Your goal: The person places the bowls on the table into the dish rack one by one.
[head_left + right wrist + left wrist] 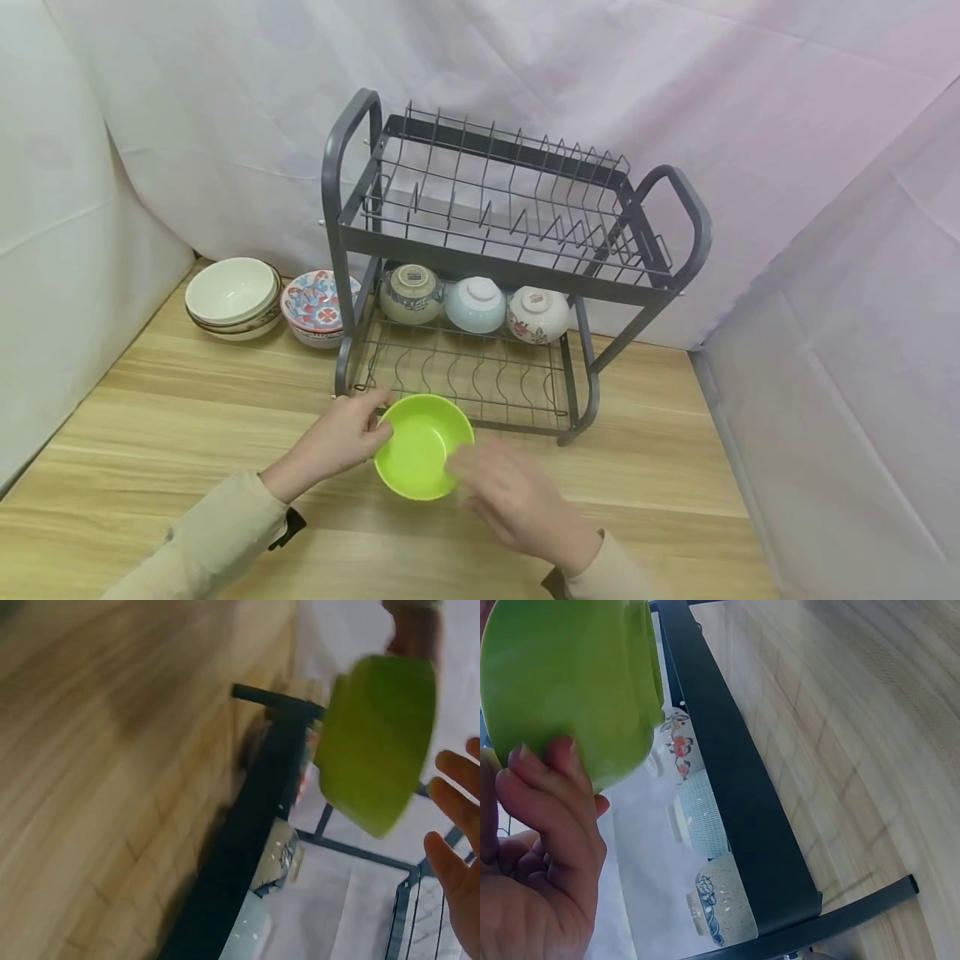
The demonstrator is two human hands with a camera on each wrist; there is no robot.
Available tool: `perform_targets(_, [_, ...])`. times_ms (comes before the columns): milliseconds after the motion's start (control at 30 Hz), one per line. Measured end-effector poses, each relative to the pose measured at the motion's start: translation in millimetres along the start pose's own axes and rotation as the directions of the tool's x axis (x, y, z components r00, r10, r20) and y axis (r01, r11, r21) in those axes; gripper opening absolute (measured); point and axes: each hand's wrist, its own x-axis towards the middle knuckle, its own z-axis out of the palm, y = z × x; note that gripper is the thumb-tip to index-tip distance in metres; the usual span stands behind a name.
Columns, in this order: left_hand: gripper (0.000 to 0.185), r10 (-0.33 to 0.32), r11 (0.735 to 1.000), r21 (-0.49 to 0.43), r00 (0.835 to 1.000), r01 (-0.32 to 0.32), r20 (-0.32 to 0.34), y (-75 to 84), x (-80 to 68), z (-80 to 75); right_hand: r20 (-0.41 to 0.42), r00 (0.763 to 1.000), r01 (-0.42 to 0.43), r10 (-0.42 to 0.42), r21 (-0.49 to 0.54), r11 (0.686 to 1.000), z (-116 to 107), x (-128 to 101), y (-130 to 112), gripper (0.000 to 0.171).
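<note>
A bright green bowl (420,467) is held up in front of the rack's lower tier, its inside facing the head camera. My left hand (352,432) pinches its left rim, thumb on the inside edge and fingers on the outer wall (570,690). Blurred in the head view, my right hand (517,496) overlaps the bowl's right side. The right wrist view shows that hand's fingers (450,799) spread and apart from the green bowl. Three upside-down bowls stand at the back of the lower tier: a grey patterned one (411,304), a light blue one (476,315) and a white flowered one (538,325).
The dark two-tier dish rack (510,267) stands against a white cloth backdrop (225,100) on a wooden table (660,483). Left of it are a stack of white bowls (232,292) and a stack of red-and-blue patterned bowls (318,308). Its upper wire tier (480,179) overhangs the lower one.
</note>
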Motion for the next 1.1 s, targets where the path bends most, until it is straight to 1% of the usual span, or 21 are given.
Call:
perform_targets(67, [0.02, 0.013, 1.0, 0.002, 1.0, -0.013, 0.002, 0.5, -0.4, -0.7, 0.091, 0.996, 0.018, -0.015, -0.031, 0.999, 6.2, -2.5, -6.4, 0.028])
perform_targets(133, [0.019, 0.026, 1.0, 0.006, 1.0, -0.026, 0.01, 1.3, -1.1, -1.6, 0.144, 0.989, 0.031, -0.025, -0.039, 0.999, 10.8, -4.2, -10.4, 0.027])
perform_targets(200, [0.018, 0.037, 0.999, 0.01, 0.999, -0.037, 0.019, 2.2, -2.0, -2.3, 0.165, 0.986, 0.027, -0.02, -0.041, 0.999, 14.2, -5.5, -12.2, 0.028])
perform_targets(300, [0.018, 0.038, 0.999, 0.011, 0.999, -0.039, 0.038, 4.3, -3.6, -3.4, 0.174, 0.984, 0.037, -0.024, -0.072, 0.997, 17.8, -6.8, -11.6, 0.03])
perform_targets(433, [0.016, 0.034, 0.999, 0.006, 0.997, -0.035, 0.075, 8.0, -5.5, -5.2, 0.161, 0.985, 0.084, -0.062, -0.136, 0.987, 22.2, -7.4, -8.9, 0.022])
perform_targets(567, [0.015, 0.034, 0.999, -0.019, 0.994, -0.032, 0.104, 8.9, -5.3, -6.6, 0.116, 0.991, 0.089, -0.073, -0.141, 0.986, 25.1, -6.2, -7.2, 0.016])
perform_targets(800, [0.022, 0.044, 0.997, -0.068, 0.995, -0.038, 0.087, 3.2, -2.7, -6.6, 0.065, 0.996, 0.074, -0.067, -0.111, 0.991, 22.5, 0.0, -5.1, 0.017])
perform_targets(900, [0.025, 0.021, 0.996, -0.093, 0.997, -0.014, 0.074, 2.4, -2.1, -8.5, 0.021, 0.998, 0.06, -0.058, -0.084, 0.995, 22.3, 2.9, -1.9, 0.023])
perform_targets(933, [0.025, 0.013, 0.995, -0.104, 0.998, -0.007, 0.059, 2.1, -1.7, -9.4, 0.005, 0.999, 0.051, -0.05, -0.075, 0.996, 22.3, 3.8, -0.3, 0.024])
perform_targets(1000, [0.027, 0.016, 0.994, -0.11, 1.0, -0.016, -0.004, 1.0, -0.7, -12.3, -0.027, 0.999, 0.024, -0.025, -0.04, 0.999, 22.3, 6.0, 3.4, 0.027])
perform_targets(1067, [0.029, 0.024, 0.997, -0.077, 0.994, -0.032, -0.103, -3.0, 1.4, -15.2, -0.046, 0.999, -0.019, 0.018, -0.005, 1.0, 22.8, 8.4, 7.3, 0.026])
perform_targets(1100, [0.03, 0.036, 0.998, -0.04, 0.986, -0.043, -0.163, -5.9, 2.7, -16.5, -0.056, 0.998, -0.041, 0.042, 0.018, 0.999, 23.1, 9.9, 9.2, 0.024])
